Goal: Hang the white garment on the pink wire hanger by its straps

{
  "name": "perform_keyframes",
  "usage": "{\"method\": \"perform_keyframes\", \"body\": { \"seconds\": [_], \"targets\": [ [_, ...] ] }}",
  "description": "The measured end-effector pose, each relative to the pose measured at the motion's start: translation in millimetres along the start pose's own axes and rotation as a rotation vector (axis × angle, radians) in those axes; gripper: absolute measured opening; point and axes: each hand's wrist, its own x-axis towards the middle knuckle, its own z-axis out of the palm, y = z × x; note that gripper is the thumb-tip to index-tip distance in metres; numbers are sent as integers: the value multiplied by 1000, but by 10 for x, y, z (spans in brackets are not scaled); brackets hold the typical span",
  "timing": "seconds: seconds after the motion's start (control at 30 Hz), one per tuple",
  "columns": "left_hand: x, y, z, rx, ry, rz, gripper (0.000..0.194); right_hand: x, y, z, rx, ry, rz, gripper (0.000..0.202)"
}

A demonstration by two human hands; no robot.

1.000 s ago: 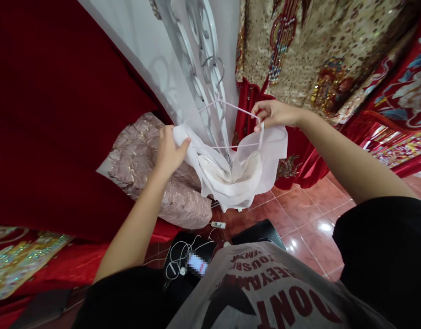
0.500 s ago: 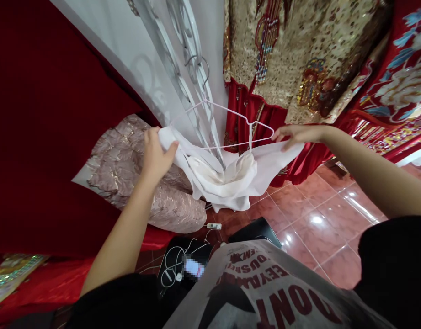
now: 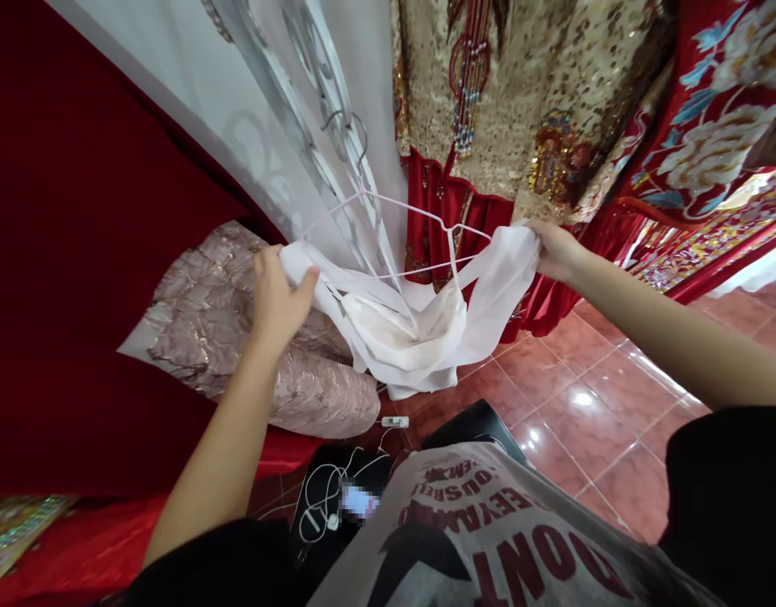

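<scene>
A white garment with thin straps and sheer fabric [image 3: 406,350] hangs from a pale pink clothes hanger [image 3: 413,202]. The hanger's metal hook [image 3: 346,126] shows in front of a white metal frame. My left hand [image 3: 283,295] grips the garment's left edge by the hanger's left end, thumb on top of the cloth. On the other side, my right hand [image 3: 552,249] pinches the sheer cloth past the hanger's right end, which the cloth covers. One strap loops over the hanger's right arm; the garment's lower part is out of sight.
Left of the garment lies a roll of pink brocade fabric [image 3: 324,392] beside red drapery [image 3: 77,253]. Gold and red embroidered clothes [image 3: 489,101] hang at the back right. Below are a black surface with a phone [image 3: 359,503] and a white cable, above red floor tiles [image 3: 570,379].
My right hand has closed on the sheer cloth and lifted it over the hanger's right end. My left hand keeps its hold. The view has shifted slightly.
</scene>
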Motion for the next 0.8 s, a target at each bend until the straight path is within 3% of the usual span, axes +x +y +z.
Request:
{"method": "perform_keyframes", "body": {
  "seconds": [0.13,0.27,0.33,0.43,0.53,0.7,0.8],
  "targets": [
    [-51,0,-10,-35,6,8,37,-103,-89,165,71,-169,-80,29],
    [-82,-19,-44,-47,-5,17,40,-147,-271,123,-167,-366,-167,30],
    [-91,-22,-65,-50,-10,19,40,-124,-381,55,-410,-298,-264,33],
    [-101,-17,-80,-59,-17,23,40,-48,-520,-9,-804,-40,-445,23],
    [-110,-16,-66,-65,-21,23,41,89,-564,51,-959,124,-539,19],
    [-135,-29,-9,-69,-38,32,44,466,-478,359,-919,157,-578,17],
    [-171,-12,29,-84,-43,35,47,677,-441,599,-814,45,-656,25]
  ]
}}
